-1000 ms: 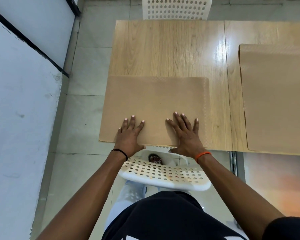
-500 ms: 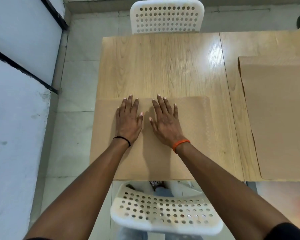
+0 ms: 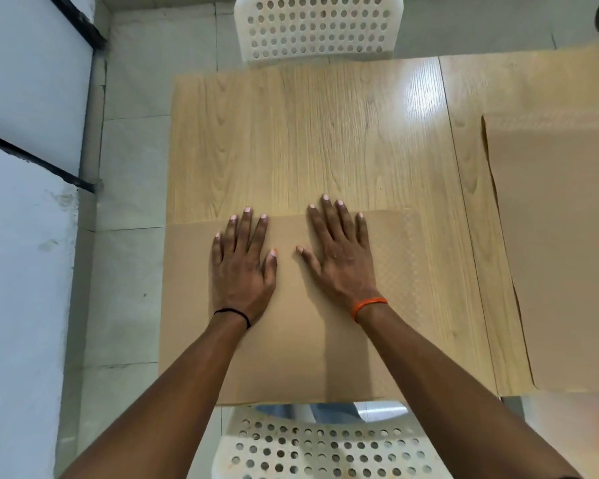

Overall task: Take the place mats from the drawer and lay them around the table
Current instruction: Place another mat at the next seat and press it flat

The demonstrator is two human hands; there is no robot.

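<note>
Both hands lay flat, palms down, fingers straight and slightly spread, on a tan place mat at the near edge of the wooden table. The left hand and right hand rested side by side on the mat's far half; their longest fingertips reached just past its far edge onto bare wood. The mat's long axis ran left to right, parallel to the table's near edge, its left end at the table's left edge. A second mat lay well to the right, partly out of view. No writing or brand was legible. White perforated chairs stood at the far side and the near side.
</note>
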